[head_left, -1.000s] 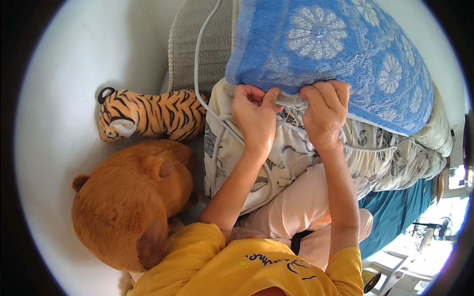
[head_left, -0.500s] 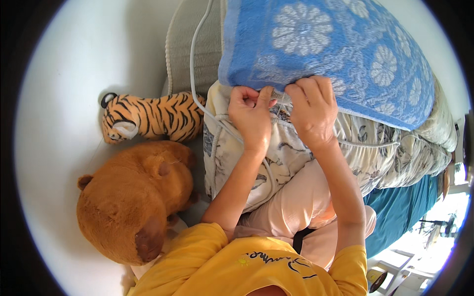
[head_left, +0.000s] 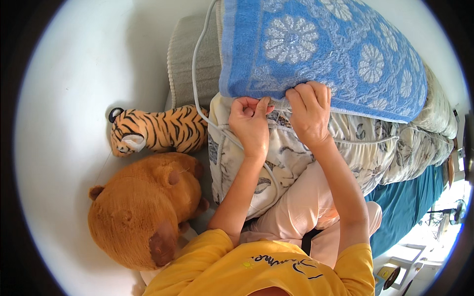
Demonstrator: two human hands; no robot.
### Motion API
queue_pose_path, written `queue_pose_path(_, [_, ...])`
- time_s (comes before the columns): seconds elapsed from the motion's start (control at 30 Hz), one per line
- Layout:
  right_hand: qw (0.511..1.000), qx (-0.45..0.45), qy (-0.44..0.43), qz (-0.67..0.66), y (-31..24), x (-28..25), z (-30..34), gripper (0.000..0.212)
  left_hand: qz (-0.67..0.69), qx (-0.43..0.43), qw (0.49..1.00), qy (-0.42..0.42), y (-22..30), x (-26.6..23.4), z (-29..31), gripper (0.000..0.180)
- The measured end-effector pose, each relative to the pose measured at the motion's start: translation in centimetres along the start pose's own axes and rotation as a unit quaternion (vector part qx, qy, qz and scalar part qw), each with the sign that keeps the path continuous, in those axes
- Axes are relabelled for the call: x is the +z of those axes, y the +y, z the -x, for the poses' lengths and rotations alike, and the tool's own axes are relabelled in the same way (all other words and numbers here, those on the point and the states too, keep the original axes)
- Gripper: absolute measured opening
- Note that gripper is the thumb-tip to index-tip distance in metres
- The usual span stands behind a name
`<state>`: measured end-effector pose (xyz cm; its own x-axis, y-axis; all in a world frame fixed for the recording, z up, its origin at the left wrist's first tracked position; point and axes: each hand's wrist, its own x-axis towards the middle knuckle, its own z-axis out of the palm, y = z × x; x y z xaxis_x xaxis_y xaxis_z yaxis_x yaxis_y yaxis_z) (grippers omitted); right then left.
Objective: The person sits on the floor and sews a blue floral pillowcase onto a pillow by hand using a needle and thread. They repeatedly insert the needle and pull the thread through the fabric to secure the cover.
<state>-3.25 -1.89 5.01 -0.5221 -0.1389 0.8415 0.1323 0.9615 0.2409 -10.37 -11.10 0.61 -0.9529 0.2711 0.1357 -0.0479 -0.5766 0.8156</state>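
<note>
A blue towel (head_left: 345, 59) with white flower patterns lies draped over a padded, raised heap of bedding. At its near edge, my right hand (head_left: 310, 112) has its fingers curled over the hem and closed on it. Just to the left, the thumb and fingers of my left hand (head_left: 248, 126) are pinched together below the hem. What sits between those left fingertips is too small to make out. A short greyish strip (head_left: 281, 103) shows between the two hands, along the towel's edge. Beneath both hands is a cream quilt (head_left: 291, 143) with a dark leafy print.
A striped tiger plush (head_left: 170, 129) and a large brown plush animal (head_left: 138, 212) rest at left by the white wall (head_left: 64, 98). A pale cord (head_left: 195, 64) runs over the bedding near my left hand. Teal fabric (head_left: 405, 212) covers the right side.
The whole view has shifted slightly, so the plush toys sit lower and further right. Both hands stay at the towel's edge, and the greyish strip between them looks flatter.
</note>
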Motion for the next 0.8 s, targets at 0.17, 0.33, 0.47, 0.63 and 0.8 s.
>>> queue_pose_path(0.17, [0.997,-0.043,0.025,-0.067,0.7,1.2,0.1,0.031,0.003,0.003,1.000,0.011,-0.4,0.1,0.1,0.013])
queue_pose_path(0.33, [0.993,-0.080,0.018,-0.087,1.1,1.1,-0.1,0.030,-0.024,0.037,0.998,0.051,0.0,0.6,0.5,0.014])
queue_pose_path(0.47, [0.989,-0.099,0.044,-0.099,1.5,1.1,-0.3,0.026,-0.231,0.217,0.946,0.067,-0.2,0.5,0.9,0.016])
queue_pose_path(0.63, [0.985,-0.120,0.044,-0.112,1.7,1.0,-0.6,0.019,-0.426,0.407,0.802,0.100,0.4,0.5,1.0,0.017])
queue_pose_path(0.8, [0.986,-0.103,0.033,-0.128,1.8,1.2,0.1,0.023,-0.515,0.506,0.689,0.061,1.0,0.2,0.6,0.015])
